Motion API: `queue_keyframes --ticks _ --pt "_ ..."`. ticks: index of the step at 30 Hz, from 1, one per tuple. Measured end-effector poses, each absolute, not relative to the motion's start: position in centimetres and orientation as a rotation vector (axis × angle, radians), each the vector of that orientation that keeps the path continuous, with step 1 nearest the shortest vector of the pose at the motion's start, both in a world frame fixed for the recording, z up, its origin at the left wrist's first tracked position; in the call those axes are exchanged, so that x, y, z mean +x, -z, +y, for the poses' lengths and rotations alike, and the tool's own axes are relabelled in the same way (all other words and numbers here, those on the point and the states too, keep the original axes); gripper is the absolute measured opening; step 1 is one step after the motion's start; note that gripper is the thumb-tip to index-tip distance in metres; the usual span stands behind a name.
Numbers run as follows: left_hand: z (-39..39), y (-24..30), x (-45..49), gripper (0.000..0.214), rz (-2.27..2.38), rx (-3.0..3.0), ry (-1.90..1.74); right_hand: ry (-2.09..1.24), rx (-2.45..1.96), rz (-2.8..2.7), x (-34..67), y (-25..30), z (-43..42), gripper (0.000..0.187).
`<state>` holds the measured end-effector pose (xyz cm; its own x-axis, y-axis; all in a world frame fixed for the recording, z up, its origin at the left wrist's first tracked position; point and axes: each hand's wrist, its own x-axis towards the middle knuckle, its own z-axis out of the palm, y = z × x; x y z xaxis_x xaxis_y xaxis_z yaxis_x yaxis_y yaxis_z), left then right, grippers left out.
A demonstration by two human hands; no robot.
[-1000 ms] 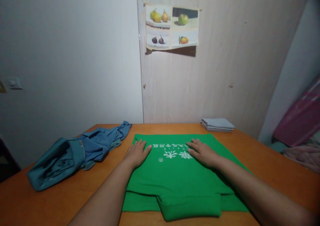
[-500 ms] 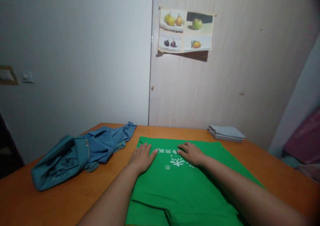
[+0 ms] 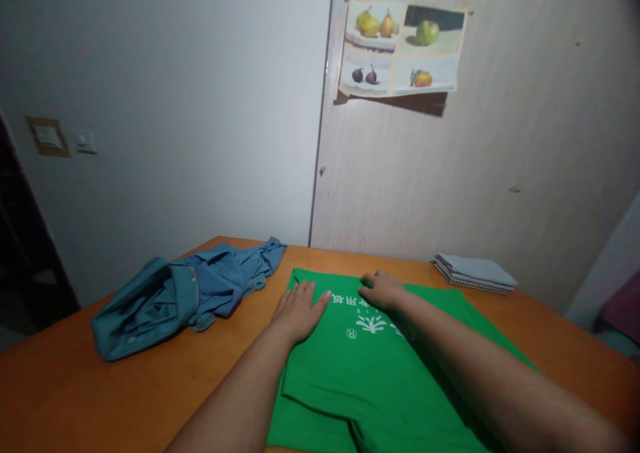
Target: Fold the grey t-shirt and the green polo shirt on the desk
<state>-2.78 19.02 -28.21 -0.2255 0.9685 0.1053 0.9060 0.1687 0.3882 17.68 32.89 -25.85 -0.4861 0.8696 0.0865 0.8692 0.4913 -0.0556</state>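
A green cloth (image 3: 350,366), with white characters and a sunburst-like emblem printed on it, lies spread on the table, its print upside down to me. Near its far left corner, my left hand (image 3: 301,311) rests flat on the left margin, fingers stretched and thumb apart. My right hand (image 3: 384,289) is over the far part of the cloth, just beyond the printing; its fingers are loosely bent and point left, and I see nothing held in them. A fold and some creases run across the near part of the cloth. Whether it is a garment, I cannot tell.
On the left of the orange-brown table (image 3: 220,353) lies a crumpled blue garment (image 3: 215,279). A folded grey cloth stack (image 3: 475,273) sits at the far right. Behind the table, a fruit picture sheet (image 3: 403,49) is taped to the wall panel.
The whole view has swung left, so things appear further right. My right hand has shifted slightly away from me and left over the print. My left hand stays flat on the cloth.
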Motion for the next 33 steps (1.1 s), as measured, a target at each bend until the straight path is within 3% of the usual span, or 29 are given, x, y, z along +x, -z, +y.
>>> queue_keyframes --ticks 18,33 --pt "19.1 28.4 -3.0 0.090 2.194 1.748 -0.709 -0.115 -1.251 -2.766 12.4 25.5 32.8 0.045" --pt "19.3 28.4 -3.0 0.098 2.172 1.695 -0.839 -0.091 -1.178 -2.828 7.5 25.1 32.9 0.046"
